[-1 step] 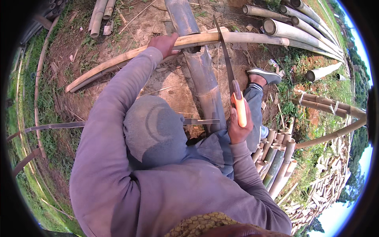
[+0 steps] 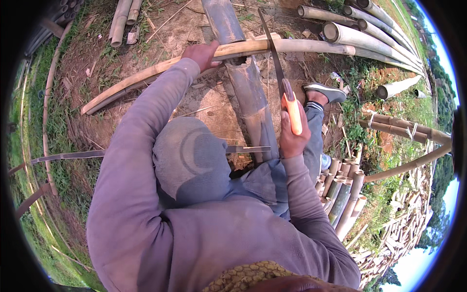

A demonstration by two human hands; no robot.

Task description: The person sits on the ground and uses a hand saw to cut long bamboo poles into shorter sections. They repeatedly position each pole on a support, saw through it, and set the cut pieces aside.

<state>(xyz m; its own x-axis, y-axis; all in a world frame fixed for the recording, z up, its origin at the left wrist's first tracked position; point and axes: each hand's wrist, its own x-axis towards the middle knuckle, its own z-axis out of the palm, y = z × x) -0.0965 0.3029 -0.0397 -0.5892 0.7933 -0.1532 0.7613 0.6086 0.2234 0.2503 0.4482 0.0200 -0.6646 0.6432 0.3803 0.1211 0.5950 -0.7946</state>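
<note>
Poles (image 2: 369, 43) lie near long bamboo (image 2: 243, 47) gripped by left fingers (image 2: 209, 48); right fingers (image 2: 304, 125) clasp a saw (image 2: 279, 68); cut tubes (image 2: 339, 199) stand beside one leg (image 2: 316, 132).

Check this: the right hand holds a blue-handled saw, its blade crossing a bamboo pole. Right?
The handle is orange, not blue, as the head view shows. The right hand holds the saw, blade crossing a bamboo pole.
</note>
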